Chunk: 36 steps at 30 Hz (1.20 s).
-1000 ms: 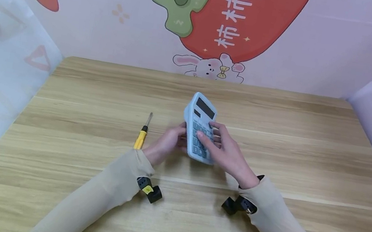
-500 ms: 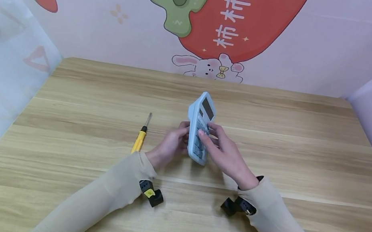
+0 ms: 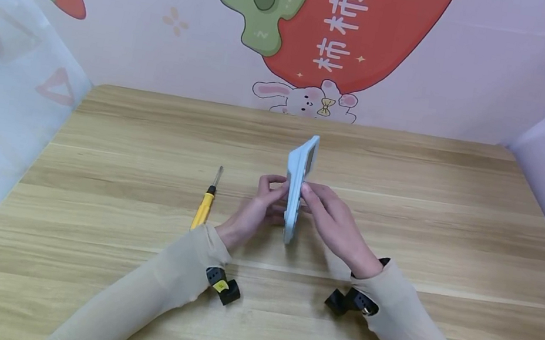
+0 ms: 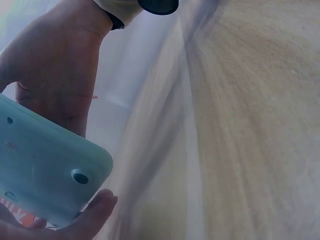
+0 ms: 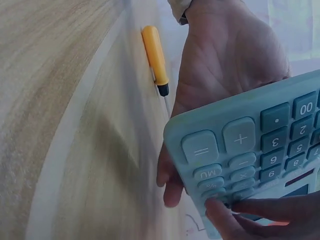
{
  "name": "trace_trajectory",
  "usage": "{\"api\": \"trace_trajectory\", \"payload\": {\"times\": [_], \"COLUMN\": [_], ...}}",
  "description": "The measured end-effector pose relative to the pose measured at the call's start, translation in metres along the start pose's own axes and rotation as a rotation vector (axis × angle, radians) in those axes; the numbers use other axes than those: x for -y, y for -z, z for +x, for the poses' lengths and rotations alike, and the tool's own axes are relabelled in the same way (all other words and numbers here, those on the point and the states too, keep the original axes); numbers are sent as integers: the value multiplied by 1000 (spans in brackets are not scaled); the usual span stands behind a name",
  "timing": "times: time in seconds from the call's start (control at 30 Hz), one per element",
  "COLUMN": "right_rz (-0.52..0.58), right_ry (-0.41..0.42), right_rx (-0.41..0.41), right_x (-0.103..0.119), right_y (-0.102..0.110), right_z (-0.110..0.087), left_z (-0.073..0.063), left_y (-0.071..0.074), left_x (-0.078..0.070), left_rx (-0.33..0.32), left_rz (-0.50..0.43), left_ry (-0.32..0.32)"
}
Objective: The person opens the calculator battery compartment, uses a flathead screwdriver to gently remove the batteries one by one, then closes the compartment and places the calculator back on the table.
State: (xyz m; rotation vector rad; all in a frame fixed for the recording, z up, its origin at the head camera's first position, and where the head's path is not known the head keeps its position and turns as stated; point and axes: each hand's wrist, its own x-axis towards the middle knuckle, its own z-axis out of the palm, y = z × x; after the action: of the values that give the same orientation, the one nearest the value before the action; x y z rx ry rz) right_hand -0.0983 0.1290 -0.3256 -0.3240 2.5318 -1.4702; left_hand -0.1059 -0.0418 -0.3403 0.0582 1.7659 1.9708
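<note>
A light blue calculator (image 3: 294,188) stands on edge between my two hands, nearly edge-on in the head view. On its left, my left hand (image 3: 254,210) holds it from the back, thumb against the casing. My right hand (image 3: 336,223) grips it from the keypad side, and the thumb lies over the front. The left wrist view shows the calculator's back (image 4: 45,160) with small round recesses and a dark round spot near one corner. Keys and part of the display face the right wrist camera; right-hand fingertips (image 5: 220,215) rest among the upper keys.
A screwdriver (image 3: 204,207) with a yellow handle lies on the wooden table (image 3: 436,219) left of my left hand, its handle end close to the sleeve. A printed backdrop (image 3: 129,28) rises behind the table's far edge. Each wrist carries a small black camera.
The calculator has turned from showing its keypad to the head camera to standing almost edge-on. My left hand has shifted slightly right with it; the right hand stays nearly in place.
</note>
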Motion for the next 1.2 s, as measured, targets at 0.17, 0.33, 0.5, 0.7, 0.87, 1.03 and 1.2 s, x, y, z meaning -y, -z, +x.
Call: {"api": "trace_trajectory", "payload": {"times": [0.17,0.33,0.5,0.7,0.87,1.03,1.2], "right_rz": [84,146,236,267,296,308,233], "right_ry": [6,15,8,-1,6,-5,-36], "right_rx": [43,89,105,109,93,43,15], "right_x": [-1,-2,-1,-2,-2,-3,-5], "right_y": [1,1,1,2,2,5,6], "right_z": [0,-1,-3,-6,-7,-6,-7], "left_z": [0,0,1,1,1,1,0], "left_y": [0,0,1,2,2,3,4], "left_x": [0,1,3,5,4,5,6], "left_rx": [2,-23,-73,-62,-67,-95,-131], "left_rz": [7,71,148,144,138,126,210], "left_ry": [-9,-9,-9,-14,-11,-26,-73]}}
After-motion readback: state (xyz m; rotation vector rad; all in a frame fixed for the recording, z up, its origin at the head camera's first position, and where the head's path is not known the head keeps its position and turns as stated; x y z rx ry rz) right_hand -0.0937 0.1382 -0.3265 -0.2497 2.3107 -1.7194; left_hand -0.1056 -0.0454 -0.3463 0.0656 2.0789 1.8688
